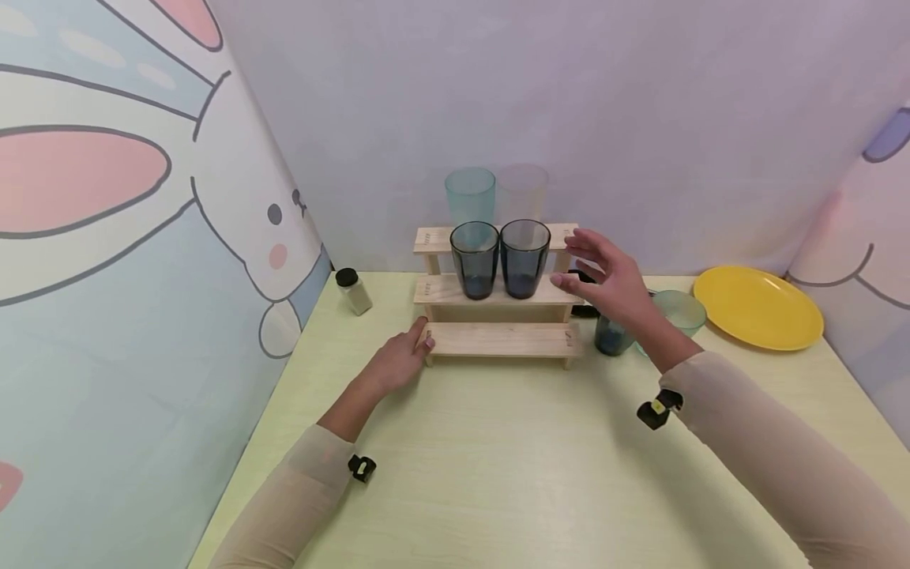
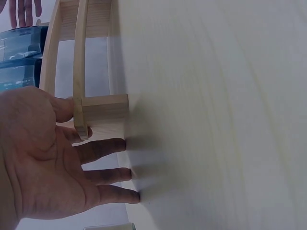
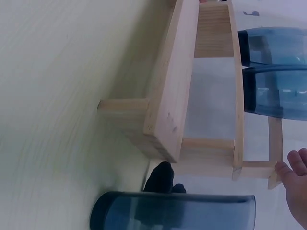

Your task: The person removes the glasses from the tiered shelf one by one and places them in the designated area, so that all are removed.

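Observation:
A three-tier wooden rack (image 1: 505, 340) stands against the back wall. Two dark blue glasses (image 1: 475, 261) (image 3: 276, 91) sit side by side on its middle tier; a teal glass (image 1: 470, 194) and a clear one (image 1: 524, 188) stand on the top tier. My left hand (image 1: 394, 362) (image 2: 53, 158) pinches the left end of the bottom tier between thumb and index finger, its other fingers extended down beside it. My right hand (image 1: 614, 288) (image 3: 298, 187) is raised with spread fingers by the rack's right end, holding nothing; whether its fingertips touch the wood I cannot tell.
Right of the rack, partly under my right arm, stand another dark glass (image 1: 613, 336) and a pale green vessel (image 1: 681, 310), with a black object (image 1: 584, 308) behind. A yellow plate (image 1: 759, 308) lies at the back right. A black-capped jar (image 1: 355, 292) stands left of the rack.

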The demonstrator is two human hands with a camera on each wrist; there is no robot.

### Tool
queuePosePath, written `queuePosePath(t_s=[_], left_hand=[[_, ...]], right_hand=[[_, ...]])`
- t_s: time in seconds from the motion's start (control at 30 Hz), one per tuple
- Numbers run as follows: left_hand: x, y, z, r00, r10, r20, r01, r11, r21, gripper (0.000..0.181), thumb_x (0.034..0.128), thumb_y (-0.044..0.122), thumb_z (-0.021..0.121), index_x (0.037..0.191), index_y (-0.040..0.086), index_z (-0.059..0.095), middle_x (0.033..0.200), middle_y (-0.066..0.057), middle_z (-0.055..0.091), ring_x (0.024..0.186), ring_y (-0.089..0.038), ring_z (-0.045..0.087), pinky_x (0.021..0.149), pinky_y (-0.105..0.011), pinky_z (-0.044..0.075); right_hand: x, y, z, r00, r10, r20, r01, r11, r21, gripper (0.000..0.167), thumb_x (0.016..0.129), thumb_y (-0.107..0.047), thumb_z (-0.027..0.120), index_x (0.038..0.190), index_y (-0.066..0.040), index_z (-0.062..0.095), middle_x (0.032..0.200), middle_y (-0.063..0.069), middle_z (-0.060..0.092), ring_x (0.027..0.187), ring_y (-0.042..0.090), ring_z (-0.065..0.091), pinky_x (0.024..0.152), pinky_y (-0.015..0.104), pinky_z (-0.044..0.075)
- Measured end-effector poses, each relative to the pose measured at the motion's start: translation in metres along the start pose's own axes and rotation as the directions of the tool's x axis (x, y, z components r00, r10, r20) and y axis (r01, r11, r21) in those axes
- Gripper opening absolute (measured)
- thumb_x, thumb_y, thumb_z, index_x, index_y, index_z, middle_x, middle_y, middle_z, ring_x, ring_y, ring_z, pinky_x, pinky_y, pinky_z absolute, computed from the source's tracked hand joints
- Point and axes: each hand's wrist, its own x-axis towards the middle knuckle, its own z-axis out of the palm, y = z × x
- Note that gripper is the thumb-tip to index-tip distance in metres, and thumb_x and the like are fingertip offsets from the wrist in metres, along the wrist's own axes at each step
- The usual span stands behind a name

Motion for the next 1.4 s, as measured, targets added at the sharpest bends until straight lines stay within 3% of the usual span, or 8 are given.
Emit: queuePosePath(t_s=[0.27,0.53,0.87,1.13,1.4], left_hand=[[0.011,-0.013,0.008,1.0,0.005,0.009,-0.006,0.999,0.044,0.082,0.1113,0.076,0.027,0.176,0.027,0.025,0.151,-0.027,0.066,0.147,-0.046,0.059,0.118,-0.064,0.048],[0.008,-0.008,0.005,1.0,0.019,0.006,-0.019,0.999,0.045,0.081,0.1127,0.074,0.029,0.176,0.024,0.025,0.15,-0.028,0.067,0.146,-0.046,0.06,0.116,-0.065,0.049],[0.007,-0.007,0.005,1.0,0.002,0.005,-0.002,0.999,0.034,0.082,0.1124,0.074,0.028,0.177,0.023,0.025,0.152,-0.029,0.065,0.148,-0.048,0.058,0.117,-0.066,0.048],[0.006,-0.007,0.004,1.0,0.004,0.005,-0.004,1.0,0.025,0.09,0.1084,0.081,0.025,0.177,0.023,0.024,0.152,-0.029,0.065,0.148,-0.048,0.058,0.117,-0.068,0.047],[0.001,0.003,0.0,1.0,0.008,-0.007,-0.008,1.0,0.026,0.075,0.1149,0.067,0.036,0.174,0.023,0.027,0.146,-0.03,0.069,0.144,-0.048,0.061,0.113,-0.066,0.05]], right_hand=[[0.013,-0.005,0.021,1.0,0.007,0.027,-0.008,1.0,0.025,0.09,0.098,-0.022,0.088,0.172,-0.014,0.038,0.167,0.013,0.053,0.158,0.031,0.05,0.13,0.053,0.04],[0.019,-0.009,0.038,0.999,0.023,0.031,-0.023,1.0,0.021,0.091,0.097,-0.029,0.09,0.172,-0.018,0.039,0.164,0.012,0.054,0.158,0.032,0.05,0.129,0.054,0.042],[0.025,-0.013,0.054,0.998,0.051,-0.045,-0.052,0.998,-0.022,0.099,0.093,-0.041,0.092,0.173,-0.022,0.036,0.162,0.011,0.055,0.153,0.035,0.054,0.126,0.054,0.046],[0.029,-0.02,0.063,0.992,0.057,-0.114,-0.068,0.993,-0.098,0.102,0.091,-0.052,0.091,0.172,-0.02,0.037,0.159,0.011,0.059,0.148,0.037,0.057,0.123,0.055,0.048],[0.034,-0.023,0.07,0.984,0.056,-0.171,-0.083,0.984,-0.157,0.104,0.09,-0.06,0.089,0.17,-0.016,0.041,0.156,0.012,0.063,0.148,0.035,0.057,0.119,0.056,0.05]])
